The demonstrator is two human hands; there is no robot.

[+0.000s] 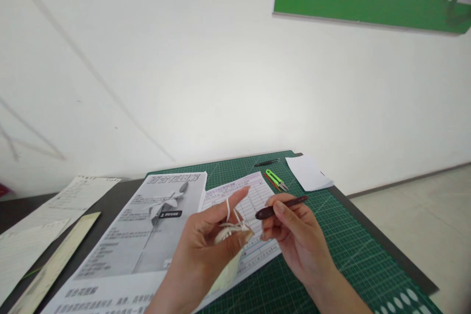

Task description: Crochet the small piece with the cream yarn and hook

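White yarn (235,225) is pinched between the thumb and fingers of my left hand (209,245), with a strand looped over the raised index finger. Part of a pale piece of yarn work shows under that hand. My right hand (300,240) grips a dark brown crochet hook (270,212) by its thick handle, between thumb and fingers. The hook lies just right of the yarn, and the two hands are apart. Behind and below them is a printed chart sheet (253,194), partly covered by my left hand.
A green cutting mat (346,235) covers much of the dark table. On it are green thread snips (274,177), a black pen-like tool (267,162) and white paper (307,172). A printed flower guide (147,225) and more sheets (69,201) lie left. A white wall rises behind.
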